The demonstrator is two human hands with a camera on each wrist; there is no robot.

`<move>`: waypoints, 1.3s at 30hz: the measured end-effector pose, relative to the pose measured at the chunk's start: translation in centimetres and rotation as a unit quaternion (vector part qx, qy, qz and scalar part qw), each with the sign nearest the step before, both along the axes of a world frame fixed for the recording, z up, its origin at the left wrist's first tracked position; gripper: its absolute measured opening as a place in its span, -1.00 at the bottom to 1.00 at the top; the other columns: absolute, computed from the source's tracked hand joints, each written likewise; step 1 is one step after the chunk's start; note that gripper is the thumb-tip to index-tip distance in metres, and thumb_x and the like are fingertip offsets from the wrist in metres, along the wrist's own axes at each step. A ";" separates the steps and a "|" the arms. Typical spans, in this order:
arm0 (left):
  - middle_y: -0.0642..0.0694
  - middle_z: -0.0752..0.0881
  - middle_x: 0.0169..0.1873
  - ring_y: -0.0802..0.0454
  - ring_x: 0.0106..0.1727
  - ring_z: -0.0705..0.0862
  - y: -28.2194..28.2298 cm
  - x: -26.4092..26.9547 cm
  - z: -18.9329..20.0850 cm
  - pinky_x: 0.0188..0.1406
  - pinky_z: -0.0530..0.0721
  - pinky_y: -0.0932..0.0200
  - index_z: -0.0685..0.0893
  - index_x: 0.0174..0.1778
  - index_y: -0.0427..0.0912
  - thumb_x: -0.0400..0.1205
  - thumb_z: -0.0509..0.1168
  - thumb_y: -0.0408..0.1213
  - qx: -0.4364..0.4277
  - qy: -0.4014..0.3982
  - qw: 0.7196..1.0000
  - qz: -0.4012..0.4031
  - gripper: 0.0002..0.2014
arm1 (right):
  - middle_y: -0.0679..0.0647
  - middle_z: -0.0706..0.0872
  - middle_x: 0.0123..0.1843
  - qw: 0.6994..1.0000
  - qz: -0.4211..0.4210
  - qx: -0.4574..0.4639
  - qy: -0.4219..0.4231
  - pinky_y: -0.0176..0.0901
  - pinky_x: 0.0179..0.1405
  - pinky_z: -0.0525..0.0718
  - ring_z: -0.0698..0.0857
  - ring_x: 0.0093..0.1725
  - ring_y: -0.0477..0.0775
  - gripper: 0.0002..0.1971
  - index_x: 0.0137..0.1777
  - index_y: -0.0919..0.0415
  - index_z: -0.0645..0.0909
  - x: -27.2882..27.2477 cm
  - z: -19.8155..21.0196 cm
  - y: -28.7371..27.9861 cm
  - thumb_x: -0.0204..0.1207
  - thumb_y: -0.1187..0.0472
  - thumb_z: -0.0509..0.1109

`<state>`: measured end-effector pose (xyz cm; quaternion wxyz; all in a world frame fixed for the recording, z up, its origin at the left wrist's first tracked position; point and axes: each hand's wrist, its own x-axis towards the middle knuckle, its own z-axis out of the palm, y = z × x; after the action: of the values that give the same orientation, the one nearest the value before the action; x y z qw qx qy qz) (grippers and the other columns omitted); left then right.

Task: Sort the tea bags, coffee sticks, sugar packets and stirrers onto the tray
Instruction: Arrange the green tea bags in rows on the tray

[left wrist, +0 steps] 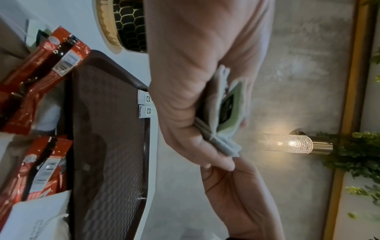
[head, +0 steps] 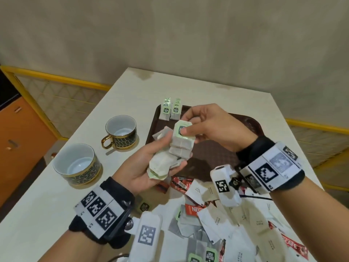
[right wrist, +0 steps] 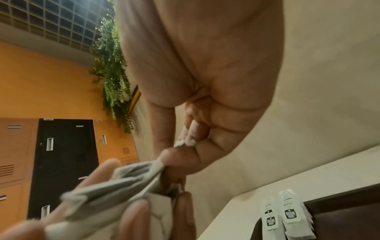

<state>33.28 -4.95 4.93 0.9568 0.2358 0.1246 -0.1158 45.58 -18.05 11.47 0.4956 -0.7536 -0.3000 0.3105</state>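
My left hand [head: 149,163] cradled limp, light grey paper tea bags [head: 170,157]; my right fingers [head: 186,131] pinched the topmost by its stiffer green tag.

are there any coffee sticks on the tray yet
No, the tray carries only two rows of tea bags at its far corner; the red coffee sticks lie off it.

Beige wall [head: 188,35], white table [head: 37,214], orange lockers [right wrist: 61,97], lit wall lamp [left wrist: 292,143], perhaps artificial hanging greenery [right wrist: 111,65]
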 end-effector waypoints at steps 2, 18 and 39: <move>-0.34 0.71 0.19 -0.19 0.06 0.79 0.1 0.1 -0.5 -0.29 0.83 0.04 0.59 0.41 -0.24 0.42 0.52 -0.46 0.037 0.006 0.999 0.013 -0.40 | 0.27 0.67 -0.20 0.999 -0.032 0.004 0.000 -0.29 -0.36 0.74 0.66 -0.32 0.00 -0.84 0.00 0.41 0.66 0.1 -0.4 0.1 0.45 0.44 0.52; -0.29 0.74 0.22 -0.16 0.06 0.79 0.0 0.4 -0.4 -0.27 0.81 0.07 0.59 0.39 -0.12 0.39 0.37 -0.54 0.190 -0.057 0.975 0.099 -0.40 | 0.26 0.78 -0.19 0.995 -0.093 0.011 0.028 -0.19 -0.22 0.78 0.77 -0.27 0.01 -0.86 -0.11 0.37 0.69 -1.1 -1.9 -1.2 0.38 0.40 0.58; -0.31 0.78 0.07 -0.20 -0.20 0.73 3.5 -0.2 -3.4 -0.28 0.74 0.04 0.81 0.08 0.05 0.34 0.54 -0.47 0.238 0.069 0.958 0.145 -0.56 | 0.14 0.68 -0.28 0.970 -0.151 -0.159 -0.106 -0.19 -0.50 0.73 0.72 -0.40 0.08 -0.79 -0.25 0.30 0.64 15.5 -11.8 13.3 0.31 0.53 0.60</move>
<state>33.06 -1.42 1.54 0.8685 0.4278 0.2469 0.0413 61.12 -4.77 -0.36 0.3763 -0.8878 -0.1803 0.1942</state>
